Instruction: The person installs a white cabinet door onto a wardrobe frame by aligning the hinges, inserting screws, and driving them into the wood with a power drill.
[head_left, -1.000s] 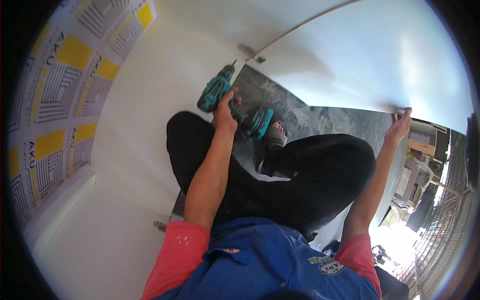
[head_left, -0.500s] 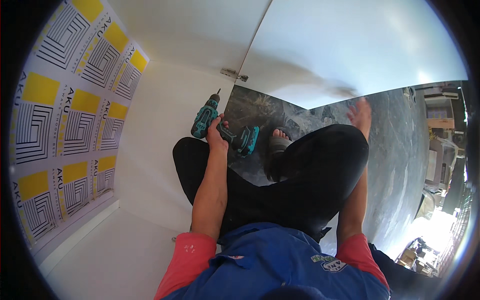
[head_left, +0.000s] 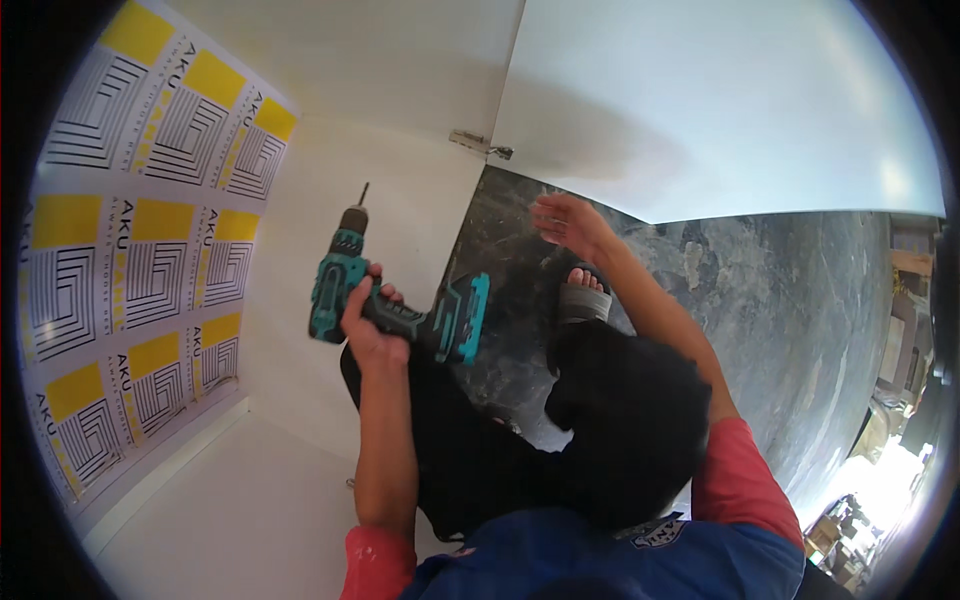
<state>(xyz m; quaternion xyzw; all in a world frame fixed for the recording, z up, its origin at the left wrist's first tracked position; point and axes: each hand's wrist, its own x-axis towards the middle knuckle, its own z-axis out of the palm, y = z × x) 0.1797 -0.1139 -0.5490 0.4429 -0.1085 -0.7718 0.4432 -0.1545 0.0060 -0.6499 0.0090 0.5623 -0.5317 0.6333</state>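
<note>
A teal and black cordless drill (head_left: 345, 270) points its thin bit up and away from me, over the white cabinet panel. My left hand (head_left: 372, 320) is wrapped round its handle, and the battery end sticks out to the right. Out over the dark floor, my right hand (head_left: 568, 222) is held below the white door (head_left: 720, 110), fingers stretched and loosely apart, with nothing seen in them. A metal hinge (head_left: 480, 144) joins the door to the cabinet side, a little beyond the drill and to the left of my right hand.
White cabinet panels (head_left: 290, 480) surround my left side. A panel with a yellow and black printed film (head_left: 155, 240) stands at far left. My sandalled foot (head_left: 583, 298) rests on the grey, scuffed floor (head_left: 790, 310). Assorted clutter (head_left: 845, 540) lies at the right edge.
My right hand has swung left from beside my right knee to the space beneath the door. My left hand has moved the drill left and closer to me.
</note>
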